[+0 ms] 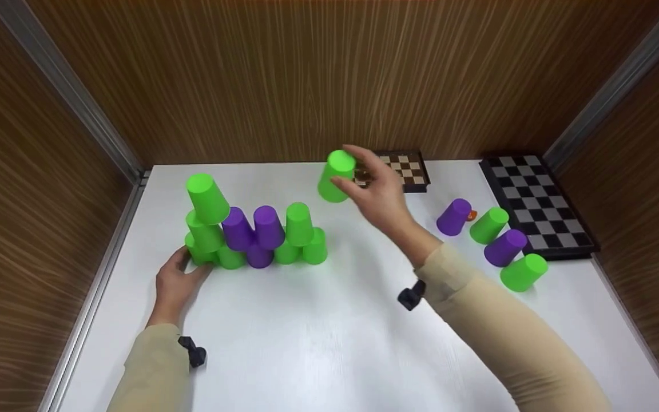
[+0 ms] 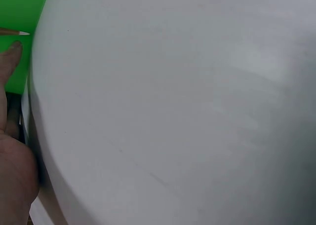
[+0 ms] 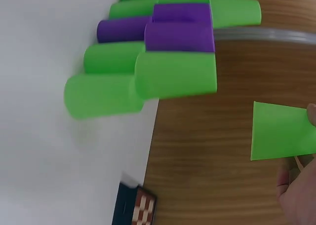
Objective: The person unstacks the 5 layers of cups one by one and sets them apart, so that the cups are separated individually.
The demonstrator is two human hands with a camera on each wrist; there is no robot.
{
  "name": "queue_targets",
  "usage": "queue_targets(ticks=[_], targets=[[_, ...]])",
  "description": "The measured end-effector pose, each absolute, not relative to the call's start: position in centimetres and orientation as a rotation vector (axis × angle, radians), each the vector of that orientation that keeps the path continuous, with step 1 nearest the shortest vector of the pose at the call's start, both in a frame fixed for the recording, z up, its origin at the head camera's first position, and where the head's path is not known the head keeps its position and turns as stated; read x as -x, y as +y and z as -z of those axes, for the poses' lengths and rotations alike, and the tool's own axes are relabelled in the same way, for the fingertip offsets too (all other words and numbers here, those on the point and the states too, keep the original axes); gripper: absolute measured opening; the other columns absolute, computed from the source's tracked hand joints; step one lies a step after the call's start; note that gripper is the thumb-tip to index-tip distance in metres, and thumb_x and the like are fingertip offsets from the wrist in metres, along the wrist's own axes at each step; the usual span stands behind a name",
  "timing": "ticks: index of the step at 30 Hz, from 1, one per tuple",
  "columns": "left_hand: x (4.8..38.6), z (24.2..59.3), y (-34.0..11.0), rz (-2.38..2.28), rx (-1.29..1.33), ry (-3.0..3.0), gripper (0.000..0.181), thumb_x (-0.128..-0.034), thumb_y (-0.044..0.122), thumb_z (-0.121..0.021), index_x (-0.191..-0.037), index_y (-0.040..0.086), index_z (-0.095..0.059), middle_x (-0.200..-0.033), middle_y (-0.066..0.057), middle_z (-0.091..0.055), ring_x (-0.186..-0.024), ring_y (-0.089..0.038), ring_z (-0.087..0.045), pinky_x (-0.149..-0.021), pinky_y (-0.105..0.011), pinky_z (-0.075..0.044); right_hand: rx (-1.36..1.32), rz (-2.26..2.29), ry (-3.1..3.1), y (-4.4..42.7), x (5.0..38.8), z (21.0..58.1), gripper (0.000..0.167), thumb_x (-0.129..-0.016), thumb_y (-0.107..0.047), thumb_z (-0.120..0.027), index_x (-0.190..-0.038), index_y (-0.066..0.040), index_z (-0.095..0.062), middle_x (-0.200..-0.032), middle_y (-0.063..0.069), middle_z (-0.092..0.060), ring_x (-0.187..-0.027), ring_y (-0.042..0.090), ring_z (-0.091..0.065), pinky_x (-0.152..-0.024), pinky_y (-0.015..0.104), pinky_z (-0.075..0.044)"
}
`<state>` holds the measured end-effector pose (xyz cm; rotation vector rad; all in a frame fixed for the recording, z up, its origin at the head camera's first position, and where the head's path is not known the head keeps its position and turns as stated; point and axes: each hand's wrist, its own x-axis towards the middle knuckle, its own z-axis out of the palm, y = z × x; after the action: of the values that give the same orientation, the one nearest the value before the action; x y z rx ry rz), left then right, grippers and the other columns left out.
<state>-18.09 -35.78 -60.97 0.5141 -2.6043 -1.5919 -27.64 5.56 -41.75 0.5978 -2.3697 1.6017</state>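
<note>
Upside-down green and purple plastic cups form a stepped stack at the left of the table. Its bottom row includes a purple cup (image 1: 259, 256) in the middle; two purple cups and two green ones stand above. One green cup (image 1: 207, 198) tops the left end. My left hand (image 1: 176, 283) grips the bottom-left green cup (image 1: 197, 252), thumb and fingers on either side; the left wrist view shows the thumb against green. To the right of the stack and apart from it, my right hand (image 1: 381, 191) holds another inverted green cup (image 1: 335, 177) in the air.
Two purple and two green cups stand in a slanting row at the right, with a purple cup (image 1: 453, 217) farthest back. A small orange object (image 1: 471, 215) lies beside it. A black-and-grey chessboard (image 1: 541, 203) and a smaller brown chessboard (image 1: 407, 167) lie near the back wall.
</note>
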Motion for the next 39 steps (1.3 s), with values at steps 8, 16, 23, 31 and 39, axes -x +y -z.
queue_targets(ticks=[8,16,23,31,39], targets=[[18.0,61.1,-35.9,1.578,-0.517,-2.608,0.08,-0.0964,0.03,-0.082,-0.16,0.002,-0.043,-0.164,-0.021,-0.043,-0.155,-0.039,-0.035,-0.13,-0.047,-0.029,-0.381,-1.579,-2.458,12.1,28.1,43.5,0.057,-0.099,-0.026,-0.08,-0.151,-0.017,-0.058,-0.136,0.004,-0.066,-0.123,0.021,-0.064,-0.104,0.041,-0.058],[18.1,61.3,-35.9,1.608,-0.512,-2.578,0.081,-0.0952,0.031,-0.084,-0.161,0.005,-0.044,-0.165,-0.019,-0.043,-0.155,-0.037,-0.035,-0.13,-0.047,-0.029,-0.225,-1.484,-2.478,17.6,28.1,46.5,0.058,-0.1,-0.02,-0.079,-0.153,-0.011,-0.056,-0.143,0.009,-0.065,-0.13,0.024,-0.062,-0.105,0.037,-0.056],[18.0,61.2,-35.8,1.602,-0.528,-2.592,0.084,-0.095,0.034,-0.084,-0.162,0.006,-0.042,-0.166,-0.018,-0.041,-0.156,-0.037,-0.033,-0.13,-0.047,-0.028,-0.093,-1.489,-2.536,21.5,27.2,49.1,0.062,-0.101,-0.026,-0.077,-0.156,-0.009,-0.052,-0.148,0.013,-0.062,-0.13,0.028,-0.062,-0.107,0.035,-0.056],[18.2,61.3,-35.8,1.605,-0.517,-2.587,0.084,-0.0948,0.035,-0.084,-0.162,0.006,-0.042,-0.165,-0.018,-0.042,-0.155,-0.038,-0.035,-0.13,-0.049,-0.029,0.0,-1.491,-2.496,25.2,26.0,51.7,0.059,-0.1,-0.016,-0.078,-0.152,-0.004,-0.055,-0.145,0.015,-0.064,-0.127,0.026,-0.061,-0.102,0.021,-0.053],[18.2,61.5,-35.9,1.614,-0.527,-2.582,0.084,-0.0944,0.034,-0.084,-0.162,0.007,-0.043,-0.165,-0.018,-0.043,-0.155,-0.037,-0.035,-0.13,-0.048,-0.029,0.077,-1.493,-2.501,27.4,24.9,53.9,0.059,-0.1,-0.011,-0.077,-0.153,-0.002,-0.054,-0.148,0.017,-0.062,-0.131,0.03,-0.06,-0.097,0.012,-0.051]])
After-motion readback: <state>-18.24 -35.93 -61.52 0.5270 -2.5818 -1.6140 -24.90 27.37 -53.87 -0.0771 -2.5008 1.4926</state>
